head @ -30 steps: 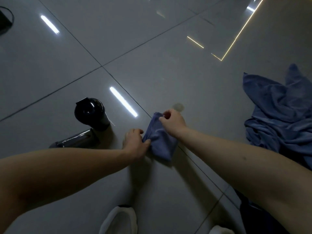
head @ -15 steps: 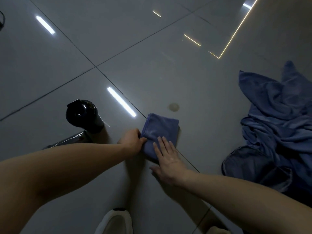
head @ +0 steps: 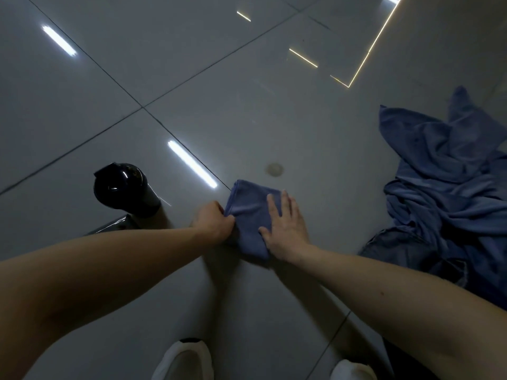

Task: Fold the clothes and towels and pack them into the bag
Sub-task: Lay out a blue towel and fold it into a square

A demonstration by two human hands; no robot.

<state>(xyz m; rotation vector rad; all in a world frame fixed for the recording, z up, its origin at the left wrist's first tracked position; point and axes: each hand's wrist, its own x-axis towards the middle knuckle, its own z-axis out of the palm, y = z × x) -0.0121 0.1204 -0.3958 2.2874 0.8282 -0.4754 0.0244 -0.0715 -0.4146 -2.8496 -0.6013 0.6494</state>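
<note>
On the floor, at a tile joint: towel (head: 251,215), small and blue, folded to a thick pad, lying flat ahead of the person's shoes (head: 183,360).
Left hand (head: 212,222): fingers curled, pinching the towel's left edge.
Right hand (head: 285,229): laid flat on the towel's right half, fingers straight and slightly apart, pressing down.
Risk, fold: the layers will likely spring open once the palm lifts, since the cloth looks plush and only one edge is pinched.
Risk, slip: the glossy floor (head: 247,105) probably gives little grip, so a sideways push could slide the whole pad instead of creasing it.
Risk, mark (head: 274,169): a round spot sits just beyond the towel's far edge; pushing forward could drag the cloth over it.
Risk, flask (head: 123,187): black, upright, near the left hand; a swung forearm could tip it. A second dark bottle (head: 112,227) lies beside it.
Pile (head: 444,193): unfolded blue cloth, well apart to the right. Darker fabric (head: 411,259) at its near side may be the bag; I cannot tell.
Floor: large grey tiles with thin dark joints.
Room: dim, with strip lamps mirrored in the tiles.
</note>
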